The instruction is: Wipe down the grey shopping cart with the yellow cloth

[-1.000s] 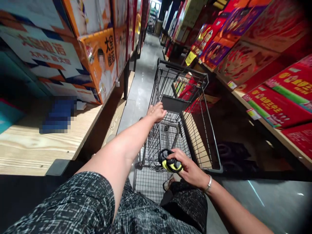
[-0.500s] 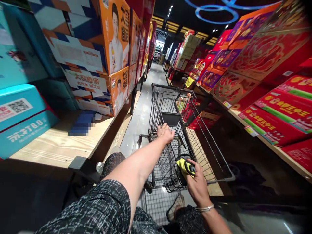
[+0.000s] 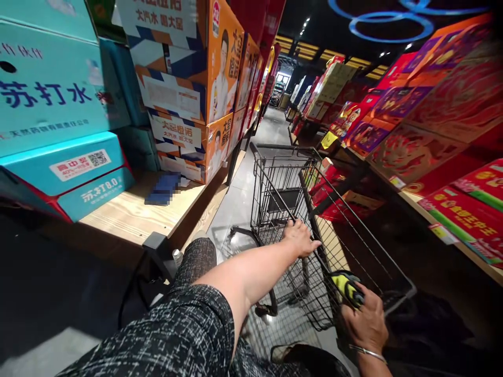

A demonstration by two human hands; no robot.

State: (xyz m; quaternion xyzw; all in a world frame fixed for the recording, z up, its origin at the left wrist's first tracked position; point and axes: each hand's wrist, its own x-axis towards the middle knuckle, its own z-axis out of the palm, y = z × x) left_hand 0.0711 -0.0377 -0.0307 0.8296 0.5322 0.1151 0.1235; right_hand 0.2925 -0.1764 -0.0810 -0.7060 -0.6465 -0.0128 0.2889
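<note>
Two different holds here: your left hand lies over the rim of the cart, thumb out, can't tell how tightly the fingers wrap, while your right hand clutches that black-and-yellow bundle. Cart's just beside the shelf on your right, so imo guide it slowly, keeping your right knuckles clear

Head cam, worn by person; looks fwd & down from above own L sleeve, v. close at btm edge. L hand & R hand a bit further out, by cart. Faces along aisle floor, far end up top, just R of ctr. L shelf & R shelf flank view; ceiling light top R.
</note>
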